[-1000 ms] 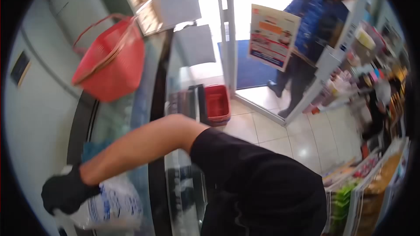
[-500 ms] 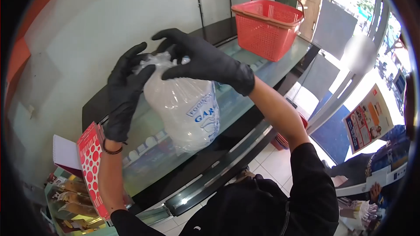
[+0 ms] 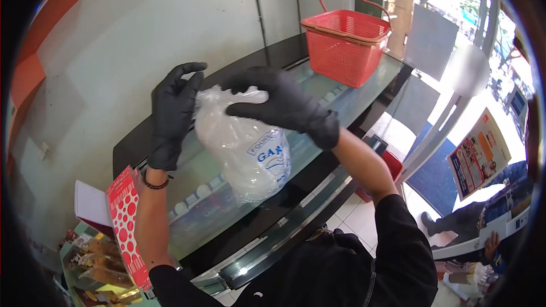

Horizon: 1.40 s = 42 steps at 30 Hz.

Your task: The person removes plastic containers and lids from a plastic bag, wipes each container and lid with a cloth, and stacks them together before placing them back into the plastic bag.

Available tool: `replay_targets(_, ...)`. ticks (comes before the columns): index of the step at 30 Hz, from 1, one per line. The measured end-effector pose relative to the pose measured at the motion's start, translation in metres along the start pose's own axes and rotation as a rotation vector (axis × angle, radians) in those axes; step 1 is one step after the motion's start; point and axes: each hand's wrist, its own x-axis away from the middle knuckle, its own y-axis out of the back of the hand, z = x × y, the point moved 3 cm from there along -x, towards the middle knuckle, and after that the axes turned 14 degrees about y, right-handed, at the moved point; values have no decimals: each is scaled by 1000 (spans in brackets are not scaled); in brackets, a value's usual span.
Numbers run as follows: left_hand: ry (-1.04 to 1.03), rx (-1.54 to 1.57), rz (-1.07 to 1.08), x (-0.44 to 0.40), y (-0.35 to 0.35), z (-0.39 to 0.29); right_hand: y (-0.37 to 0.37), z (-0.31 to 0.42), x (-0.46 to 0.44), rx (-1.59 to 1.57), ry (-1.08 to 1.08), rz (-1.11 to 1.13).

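Note:
A clear plastic bag (image 3: pixel 244 153) with blue lettering and whitish contents stands upright on the glass-topped counter (image 3: pixel 199 233). My left hand (image 3: pixel 175 113), in a black glove, is at the left side of the bag's gathered top, its fingers bent and apart. On the other side of that top, my right hand (image 3: pixel 278 102), also gloved in black, has its thumb and fingers spread around the plastic. Whether either hand grips the plastic is hard to tell, but both look open.
A red basket (image 3: pixel 347 51) stands at the counter's far right end. Red dotted packaging (image 3: pixel 126 222) is at the left. Beyond the glass door with a poster (image 3: pixel 479 154), a person (image 3: pixel 483 213) is partly visible. A red container (image 3: pixel 391 165) is below the counter.
The view has swung from the doorway to the counter, and both hands now show at the bag. Over the last half second, my fingers have shifted slightly around its top.

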Motion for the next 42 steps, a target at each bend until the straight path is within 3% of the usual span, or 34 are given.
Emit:
replay_targets(2, -209, -181, -43, -12, 2, 1, -11, -1, -5, 83, 54, -52)
replay_targets(4, 11, -181, 84, -23, -3, 4, -15, -11, 5, 164, 122, -148)
replay_targets(5, -307, -309, 195, -32, 0, 11, -10, -4, 5, 186, 3, -69)
replay_targets(6, -407, -413, 299, -30, 0, -1, -23, -18, 11, 269, 44, -174)
replay_targets(7, -345, -397, 338, -21, 1, -16, -31, -31, 11, 244, 74, -239)
replay_targets(8, -282, -382, 373, -11, 3, -31, -28, -27, 7, 189, -34, -167)
replay_targets(9, -42, -261, 349, 0, 3, -38, -25, -24, 6, 92, -83, -193)
replay_targets(11, -14, -155, 308, -5, 5, -42, -26, -24, 4, -115, -166, -244)
replay_targets(12, -176, -232, 194, -10, 8, -33, -24, -23, 4, -139, -199, -243)
replay_targets(14, -258, -235, 118, -23, 22, -17, -20, -25, 0, -192, -249, -238)
replay_targets(19, -275, -213, -32, -38, 32, 0, -28, -59, -2, -359, -219, -283)
replay_targets(20, -238, -295, 22, -50, 35, 7, -25, -63, -4, -397, -238, -270)
replay_targets(22, -160, -158, 199, -59, 43, 66, -4, -53, -7, -533, -269, -201)
replay_targets(24, 27, -53, 306, -48, 28, 74, 0, -55, -10, -650, -256, -204)
replay_targets(26, 90, -41, 236, -27, -1, 46, -8, -71, -18, -748, -203, -281)
replay_targets(29, 114, -55, 192, -22, -16, 23, -5, -77, -27, -529, -63, -391)
replay_targets(32, 167, -78, 163, -23, -19, 20, 2, -81, -30, -298, -94, -512)
replay_targets(35, 186, -21, 150, -21, -25, 21, 10, -72, -19, -330, -293, -522)
replay_targets(36, 180, 7, 148, -20, -27, 23, 12, -62, -15, -302, -276, -445)
replay_targets(39, -90, -1, 173, -41, 2, 56, 11, -33, -1, -289, -187, -302)
replay_targets(42, -5, 133, 136, -31, 1, 49, 5, -24, 7, -337, -30, -280)
